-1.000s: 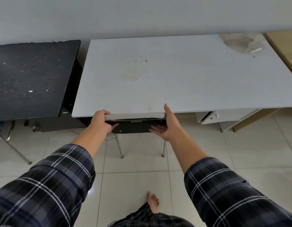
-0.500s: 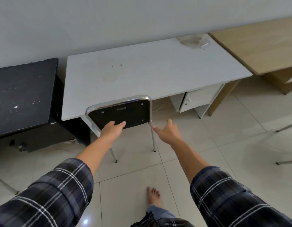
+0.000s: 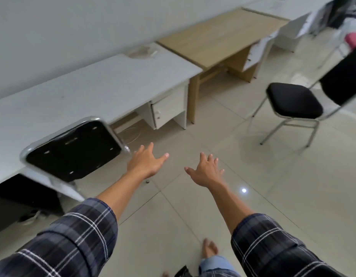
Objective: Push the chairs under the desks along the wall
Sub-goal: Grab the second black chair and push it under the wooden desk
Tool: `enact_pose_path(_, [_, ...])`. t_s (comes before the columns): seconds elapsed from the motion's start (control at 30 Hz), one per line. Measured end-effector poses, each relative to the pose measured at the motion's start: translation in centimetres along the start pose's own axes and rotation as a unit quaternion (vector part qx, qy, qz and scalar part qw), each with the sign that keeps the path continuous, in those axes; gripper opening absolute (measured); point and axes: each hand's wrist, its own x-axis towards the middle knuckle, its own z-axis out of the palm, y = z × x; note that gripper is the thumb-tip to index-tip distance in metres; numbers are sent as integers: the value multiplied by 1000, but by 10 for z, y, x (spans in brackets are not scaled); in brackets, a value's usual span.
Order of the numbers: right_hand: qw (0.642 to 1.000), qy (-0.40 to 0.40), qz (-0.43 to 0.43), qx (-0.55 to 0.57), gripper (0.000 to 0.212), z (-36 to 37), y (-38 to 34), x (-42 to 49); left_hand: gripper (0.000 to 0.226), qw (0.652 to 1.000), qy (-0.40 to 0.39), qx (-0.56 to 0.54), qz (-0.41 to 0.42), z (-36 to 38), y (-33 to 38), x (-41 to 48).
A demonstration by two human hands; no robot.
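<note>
Both hands hang free over the tiled floor [image 3: 223,206]. The left hand [image 3: 146,163] is palm down, its fingers [image 3: 150,147] spread apart and holding nothing; it sits just right of the near chair [image 3: 73,150], close to the chrome frame, though whether it touches is too blurred to call. The right hand [image 3: 206,172] floats a little further right, fingers [image 3: 210,158] splayed apart too, empty, over bare tile.

The near chair shows its black backrest with a chrome rim, up against the front edge of the white counter [image 3: 83,90], with its seat hidden beneath. That counter runs along the wall [image 3: 73,27] and has a small drawer unit [image 3: 167,108] under its right end.

Next along the wall stands a wooden counter [image 3: 219,39] with open space beneath it. The second chair [image 3: 293,104], black seat on chrome legs, stands out on the floor, well apart from that counter, not tucked under anything.

Plaid sleeves [image 3: 73,242] cover both forearms, and a bare foot [image 3: 210,249] shows at the bottom.
</note>
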Motion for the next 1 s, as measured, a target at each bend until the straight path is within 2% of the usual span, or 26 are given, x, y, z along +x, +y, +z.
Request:
enact_pose_path(0.3, [981,88,153,74,96,-130,224,12,93,980,-52,58,183,94,282,5])
enact_pose_path(0.43, [966,125,207,93,99,-198,338,11,92,962,-72,82,250,152,418,-11])
enact_pose_path(0.57, [955,144,242,98,100,-250,425,14,91,949,-82,79,293,192,522,-27])
enact_pose_path(0.7, [946,159,257,117,100,-289,485,35,89,938,-85,83,325,220,601,-25])
enact_pose_path(1.0, [934,181,269,147,99,-387,590,132,90,920,-100,103,364,278,781,46])
